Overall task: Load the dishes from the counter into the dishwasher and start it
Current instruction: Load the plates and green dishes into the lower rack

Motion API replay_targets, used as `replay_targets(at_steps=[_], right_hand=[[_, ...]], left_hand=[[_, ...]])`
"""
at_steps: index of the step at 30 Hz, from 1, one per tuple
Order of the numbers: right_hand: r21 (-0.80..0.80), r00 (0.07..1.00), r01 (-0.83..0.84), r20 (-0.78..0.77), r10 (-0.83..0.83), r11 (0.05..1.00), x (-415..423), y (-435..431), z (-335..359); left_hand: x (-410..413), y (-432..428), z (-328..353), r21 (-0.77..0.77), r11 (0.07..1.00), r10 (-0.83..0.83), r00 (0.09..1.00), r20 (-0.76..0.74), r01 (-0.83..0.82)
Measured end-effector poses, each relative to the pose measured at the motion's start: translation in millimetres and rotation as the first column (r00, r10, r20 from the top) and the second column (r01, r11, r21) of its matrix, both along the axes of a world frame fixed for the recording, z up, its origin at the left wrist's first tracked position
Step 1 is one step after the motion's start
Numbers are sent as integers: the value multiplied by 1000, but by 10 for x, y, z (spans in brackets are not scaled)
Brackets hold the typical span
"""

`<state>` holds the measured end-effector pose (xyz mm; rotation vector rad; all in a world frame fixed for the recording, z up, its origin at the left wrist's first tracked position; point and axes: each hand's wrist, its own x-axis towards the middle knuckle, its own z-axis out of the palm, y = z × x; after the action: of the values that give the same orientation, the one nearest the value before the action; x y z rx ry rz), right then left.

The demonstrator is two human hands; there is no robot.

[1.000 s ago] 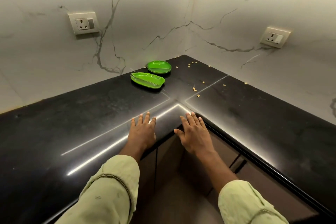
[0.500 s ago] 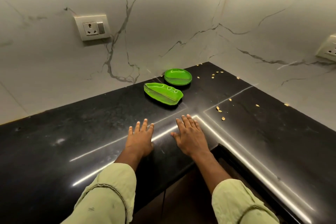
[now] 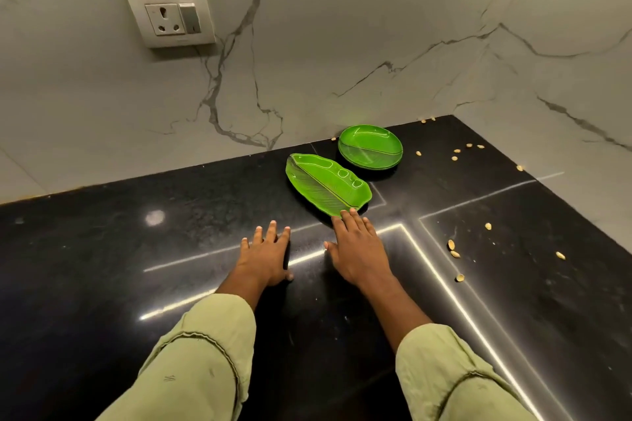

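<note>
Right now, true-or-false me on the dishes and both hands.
1. A leaf-shaped dish and a round dish lie on the black counter. True.
2. The leaf-shaped dish sits on the round dish. False: they lie side by side.
3. The right hand has fingers at the leaf-shaped dish's near edge. True.
4. The left hand grips the round dish. False: it is open, holding nothing.
5. Shell bits lie right of the dishes. True.

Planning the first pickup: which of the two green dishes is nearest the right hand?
The leaf-shaped green dish: the right hand has its fingertips at its near tip. The round green plate lies farther back.
</note>
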<state>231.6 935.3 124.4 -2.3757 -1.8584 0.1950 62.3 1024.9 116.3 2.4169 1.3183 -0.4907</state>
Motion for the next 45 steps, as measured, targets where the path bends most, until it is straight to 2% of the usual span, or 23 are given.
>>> replay_targets(at_steps=[5,14,17,21,26,32,41,45], right_hand=[[-31,999,-28,19,29,999,189,423,-105],[-128,999,3,53,3,992,153,1067,-227],[-118,994,19,109,-7,993,92,1128,-247],[-70,972,-6,236,22,998,48,1155,-220],[-54,977,-15,214,26,998,-4,1114,-163],[40,977,-2,211,-7,999,22,970,-62],[162,957,-32,290,-17,986,121,613,68],[216,946,-29,321,-43,976,213,335,70]], left_hand=[[178,302,-38,-186,980,67,997,-26,-70],[319,382,-12,-265,955,117,991,-65,-130],[348,392,12,-286,949,117,990,-78,-134],[359,399,20,-294,945,121,989,-87,-142],[347,395,-10,-283,948,124,988,-88,-144],[355,400,-16,-278,948,135,987,-91,-155],[355,411,-24,-253,957,123,988,-90,-142],[281,366,-20,-213,970,112,993,-42,-119]])
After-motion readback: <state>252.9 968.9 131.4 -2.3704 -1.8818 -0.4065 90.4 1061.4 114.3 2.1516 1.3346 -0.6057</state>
